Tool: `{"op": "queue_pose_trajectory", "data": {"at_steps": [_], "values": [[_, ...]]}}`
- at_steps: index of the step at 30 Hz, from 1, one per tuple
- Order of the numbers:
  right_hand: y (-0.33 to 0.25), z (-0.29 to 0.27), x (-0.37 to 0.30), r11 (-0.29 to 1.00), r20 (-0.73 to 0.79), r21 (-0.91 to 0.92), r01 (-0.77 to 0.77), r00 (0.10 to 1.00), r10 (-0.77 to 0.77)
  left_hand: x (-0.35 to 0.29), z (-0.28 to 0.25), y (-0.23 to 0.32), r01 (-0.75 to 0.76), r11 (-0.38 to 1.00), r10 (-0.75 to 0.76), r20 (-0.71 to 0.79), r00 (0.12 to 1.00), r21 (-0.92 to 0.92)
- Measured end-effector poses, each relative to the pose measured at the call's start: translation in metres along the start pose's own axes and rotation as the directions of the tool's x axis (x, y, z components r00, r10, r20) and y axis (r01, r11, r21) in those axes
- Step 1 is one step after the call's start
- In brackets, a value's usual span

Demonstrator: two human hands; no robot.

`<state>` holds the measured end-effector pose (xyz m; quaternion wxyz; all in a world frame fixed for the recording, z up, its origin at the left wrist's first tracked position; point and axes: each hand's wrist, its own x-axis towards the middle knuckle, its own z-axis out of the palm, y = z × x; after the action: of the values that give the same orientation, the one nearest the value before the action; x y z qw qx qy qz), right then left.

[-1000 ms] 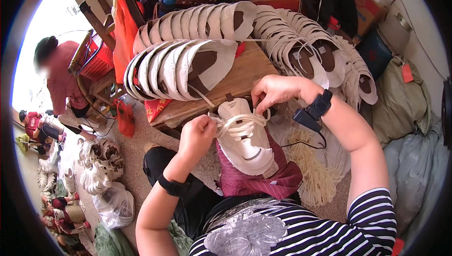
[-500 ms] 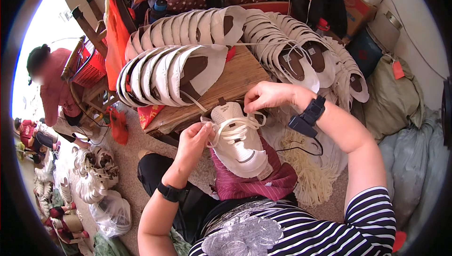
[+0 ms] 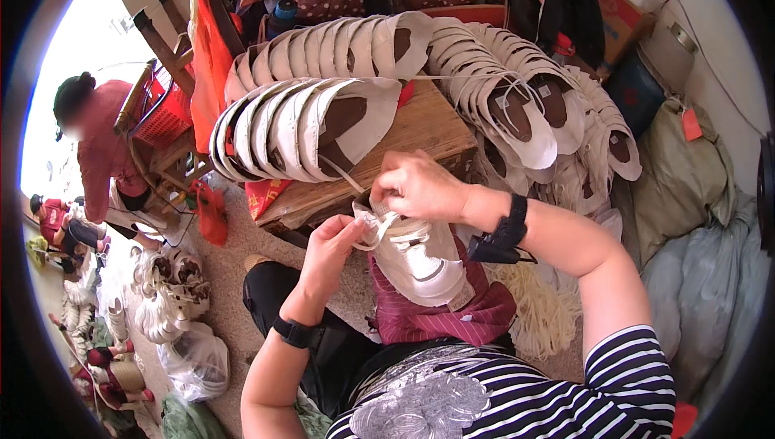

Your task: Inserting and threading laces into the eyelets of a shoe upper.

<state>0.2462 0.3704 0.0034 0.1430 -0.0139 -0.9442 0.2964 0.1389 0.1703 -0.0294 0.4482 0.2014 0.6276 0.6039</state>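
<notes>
White shoe (image 3: 420, 265) at the wooden table (image 3: 420, 128) edge, both hands (image 3: 367, 221) pinching its lace (image 3: 379, 229).

We were in a small shoe-making workshop: rows of white shoe uppers (image 3: 315, 128) stood stacked on the wooden bench (image 3: 428, 128), more uppers (image 3: 557, 116) spilled off its far side, and bundled laces (image 3: 541, 310) and stuffed sacks (image 3: 686, 189) lay beside it.
</notes>
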Motion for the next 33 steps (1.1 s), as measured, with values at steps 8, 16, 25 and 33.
{"op": "queue_pose_trajectory", "data": {"at_steps": [8, 16, 25, 33], "values": [[-0.004, 0.019, -0.001, 0.997, -0.019, -0.019, 0.073, 0.997, -0.073, -0.007, 0.025, 0.002, -0.050, 0.981, 0.028, -0.118, 0.993, -0.189], [-0.001, 0.021, -0.003, 0.995, -0.063, 0.057, 0.087, 0.994, -0.084, -0.005, 0.017, -0.002, 0.002, 0.945, -0.027, -0.071, 0.997, -0.328], [0.001, 0.024, -0.003, 0.994, -0.094, 0.077, 0.082, 0.993, -0.075, 0.001, 0.021, -0.020, -0.150, 0.930, 0.107, -0.143, 0.984, -0.334], [0.001, 0.023, -0.003, 0.989, -0.070, 0.113, 0.092, 0.994, -0.084, -0.005, 0.021, -0.006, -0.023, 0.908, -0.029, -0.118, 0.993, -0.418]]}}
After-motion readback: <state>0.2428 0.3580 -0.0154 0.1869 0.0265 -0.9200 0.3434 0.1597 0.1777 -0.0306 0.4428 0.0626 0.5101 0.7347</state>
